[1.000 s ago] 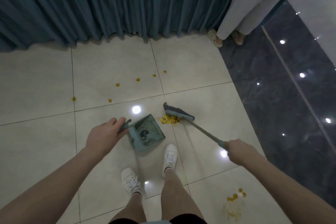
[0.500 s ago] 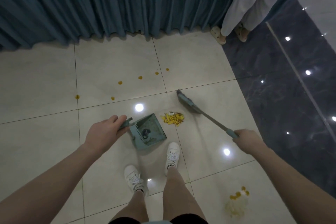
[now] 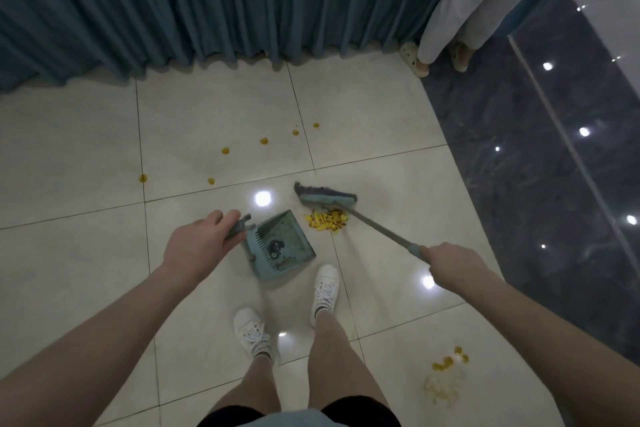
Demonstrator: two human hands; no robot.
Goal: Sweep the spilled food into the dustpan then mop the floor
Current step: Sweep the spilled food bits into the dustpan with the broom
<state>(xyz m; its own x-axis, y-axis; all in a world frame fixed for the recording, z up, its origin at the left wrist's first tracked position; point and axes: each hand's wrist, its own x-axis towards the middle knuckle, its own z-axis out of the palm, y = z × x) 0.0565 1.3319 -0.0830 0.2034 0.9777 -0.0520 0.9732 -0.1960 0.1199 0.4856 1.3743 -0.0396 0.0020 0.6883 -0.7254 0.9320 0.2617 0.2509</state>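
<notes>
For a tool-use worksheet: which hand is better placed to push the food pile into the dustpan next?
The right hand: it grips the broom, whose head sits just beyond the food pile; the left hand holds the dustpan.

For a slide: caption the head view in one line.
Left hand grips teal plastic dustpan; right hand holds teal long-handled broom beyond yellow food pile.

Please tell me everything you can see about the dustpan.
The dustpan is teal, plastic-looking, with comb teeth along its back wall and a short handle, which the left hand grips. It rests on the pale tiled floor, mouth toward the yellow food pile lying just outside it. A dark clump lies inside.
</notes>
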